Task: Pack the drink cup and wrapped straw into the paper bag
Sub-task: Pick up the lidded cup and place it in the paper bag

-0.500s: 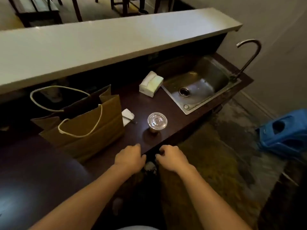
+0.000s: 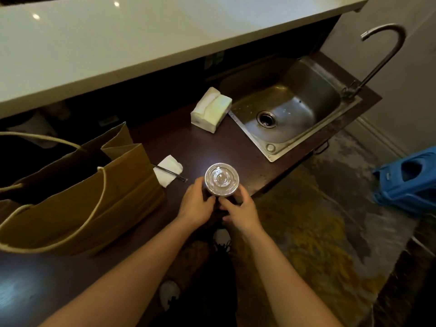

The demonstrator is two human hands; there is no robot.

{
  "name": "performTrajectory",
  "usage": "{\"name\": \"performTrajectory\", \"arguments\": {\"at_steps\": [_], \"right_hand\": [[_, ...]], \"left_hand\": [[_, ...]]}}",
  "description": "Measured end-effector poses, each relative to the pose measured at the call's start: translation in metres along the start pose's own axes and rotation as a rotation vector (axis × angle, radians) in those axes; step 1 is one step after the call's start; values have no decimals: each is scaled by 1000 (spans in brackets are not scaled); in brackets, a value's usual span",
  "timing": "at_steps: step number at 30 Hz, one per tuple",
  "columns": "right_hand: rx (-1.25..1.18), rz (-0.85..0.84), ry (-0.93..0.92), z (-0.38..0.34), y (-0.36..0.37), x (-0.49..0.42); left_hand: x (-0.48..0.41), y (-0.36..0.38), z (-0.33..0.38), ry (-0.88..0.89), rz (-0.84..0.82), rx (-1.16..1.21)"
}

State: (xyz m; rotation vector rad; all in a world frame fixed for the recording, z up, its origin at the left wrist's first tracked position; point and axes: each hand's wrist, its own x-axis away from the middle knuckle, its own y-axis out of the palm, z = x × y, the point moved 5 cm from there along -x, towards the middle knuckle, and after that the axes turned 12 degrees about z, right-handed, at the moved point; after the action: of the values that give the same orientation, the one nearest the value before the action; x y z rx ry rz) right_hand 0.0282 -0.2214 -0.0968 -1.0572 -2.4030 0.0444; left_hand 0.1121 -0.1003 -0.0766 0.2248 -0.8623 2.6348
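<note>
A clear drink cup (image 2: 221, 180) with a domed plastic lid stands on the dark counter near its front edge. My left hand (image 2: 195, 205) wraps its left side and my right hand (image 2: 240, 210) wraps its right side, both closed around the cup. The wrapped straw (image 2: 170, 172), thin and dark, lies across a folded white napkin (image 2: 168, 171) just left of the cup. The brown paper bag (image 2: 80, 197) with white rope handles stands open at the left, its mouth facing up.
A pack of white tissues (image 2: 211, 110) lies behind the cup, beside a steel sink (image 2: 292, 109) with a curved tap (image 2: 382, 55). A pale raised bar top (image 2: 118, 43) overhangs the back. A blue stool (image 2: 408, 178) lies on the floor to the right.
Both hands moved forward from the counter's front edge and closed around the cup. The view has come closer to the counter.
</note>
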Motion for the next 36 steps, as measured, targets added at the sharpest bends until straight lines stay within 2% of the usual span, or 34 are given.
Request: {"name": "performTrajectory", "arguments": {"at_steps": [3,10,15,19,28,33,36], "right_hand": [[-47,-73,3,-4,5,-11],[42,-197,-85,-39,7,-13],[114,-281,-265,-109,-6,-7],[211,-432,-408,-174,-13,-1],[336,-828,-770,-290,44,37],[321,-1038,-941,-318,87,70],[320,-1089,-939,-320,109,85]], "left_hand": [[-8,3,-1,-44,-57,87],[-12,-17,12,-52,-7,207],[-1,-59,61,69,76,284],[14,-97,108,90,124,289],[56,-186,164,102,509,120],[90,-226,152,89,651,65],[112,-257,122,10,877,-35]]}}
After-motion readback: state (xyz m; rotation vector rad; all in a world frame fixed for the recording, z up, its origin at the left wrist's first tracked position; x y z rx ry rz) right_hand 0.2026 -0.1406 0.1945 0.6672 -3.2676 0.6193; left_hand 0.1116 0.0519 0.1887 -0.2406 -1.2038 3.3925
